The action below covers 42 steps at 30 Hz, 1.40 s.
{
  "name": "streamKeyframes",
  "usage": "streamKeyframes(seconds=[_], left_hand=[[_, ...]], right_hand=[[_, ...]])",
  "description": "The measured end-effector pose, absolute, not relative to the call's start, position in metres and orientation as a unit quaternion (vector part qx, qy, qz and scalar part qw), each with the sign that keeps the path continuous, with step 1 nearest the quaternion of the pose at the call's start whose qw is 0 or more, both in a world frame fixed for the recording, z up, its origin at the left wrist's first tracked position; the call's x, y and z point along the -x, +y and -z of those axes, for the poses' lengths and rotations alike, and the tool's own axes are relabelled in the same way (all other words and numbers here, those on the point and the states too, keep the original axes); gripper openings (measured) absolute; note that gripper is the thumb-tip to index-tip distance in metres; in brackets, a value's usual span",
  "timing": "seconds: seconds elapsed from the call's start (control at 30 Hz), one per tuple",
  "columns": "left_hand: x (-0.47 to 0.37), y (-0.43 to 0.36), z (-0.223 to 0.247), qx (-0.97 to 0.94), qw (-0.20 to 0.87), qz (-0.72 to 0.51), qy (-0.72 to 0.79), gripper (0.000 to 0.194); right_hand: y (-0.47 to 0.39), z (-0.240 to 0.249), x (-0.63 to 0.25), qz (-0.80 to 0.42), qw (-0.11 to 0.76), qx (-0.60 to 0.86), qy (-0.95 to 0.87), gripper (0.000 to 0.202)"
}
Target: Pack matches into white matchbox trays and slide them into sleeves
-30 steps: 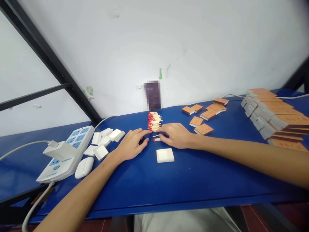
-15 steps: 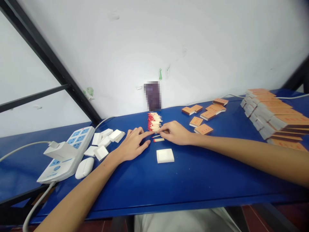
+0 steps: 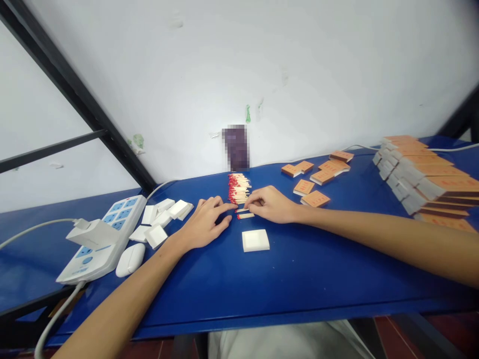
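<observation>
A pile of red-tipped matches (image 3: 239, 188) lies on the blue table, heads mostly to the left. Just below it are a few separate matches (image 3: 246, 216). My left hand (image 3: 208, 221) rests on the table with its fingers apart, the index fingertip at the lower left edge of the pile. From the right, my right hand (image 3: 270, 204) pinches at the pile's lower edge, beside the separate matches; what its fingertips hold is too small to make out. Nearer to me lies a white tray (image 3: 256, 240).
White trays (image 3: 163, 218), a white case (image 3: 130, 260) and a power strip (image 3: 108, 244) sit at the left. Loose orange matchboxes (image 3: 315, 199) lie right of the pile, and stacked matchboxes (image 3: 430, 174) stand farther right. A pixelated dark object (image 3: 237, 148) is behind the matches.
The hands have barely moved. Near my right fingertips, a separate match below the pile now shows more of its stick.
</observation>
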<state>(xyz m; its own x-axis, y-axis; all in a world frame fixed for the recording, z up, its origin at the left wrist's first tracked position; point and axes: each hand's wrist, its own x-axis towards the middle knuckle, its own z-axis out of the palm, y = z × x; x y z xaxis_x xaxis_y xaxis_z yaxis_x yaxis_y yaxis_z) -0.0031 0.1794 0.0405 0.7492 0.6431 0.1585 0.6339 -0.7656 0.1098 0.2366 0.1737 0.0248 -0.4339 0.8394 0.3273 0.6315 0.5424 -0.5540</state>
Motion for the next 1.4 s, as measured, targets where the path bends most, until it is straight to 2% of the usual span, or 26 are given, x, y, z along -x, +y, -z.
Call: streamKeyframes(seconds=[0.43, 0.83, 1.2, 1.4], left_hand=[[0.003, 0.18, -0.04, -0.933, 0.005, -0.112, 0.342, 0.031], [0.003, 0.181, -0.039, -0.929, 0.004, -0.122, 0.35, 0.032], [0.003, 0.183, -0.038, -0.922, -0.007, -0.128, 0.366, 0.032], [0.003, 0.183, -0.037, -0.921, -0.004, -0.125, 0.368, 0.032]], right_hand=[[0.163, -0.027, -0.234, -0.043, 0.242, 0.397, -0.884, 0.029], [0.16, -0.029, -0.233, -0.027, 0.209, 0.412, -0.886, 0.032], [0.159, -0.027, -0.234, -0.034, 0.237, 0.4, -0.885, 0.027], [0.16, -0.027, -0.233, -0.044, 0.221, 0.407, -0.886, 0.028]])
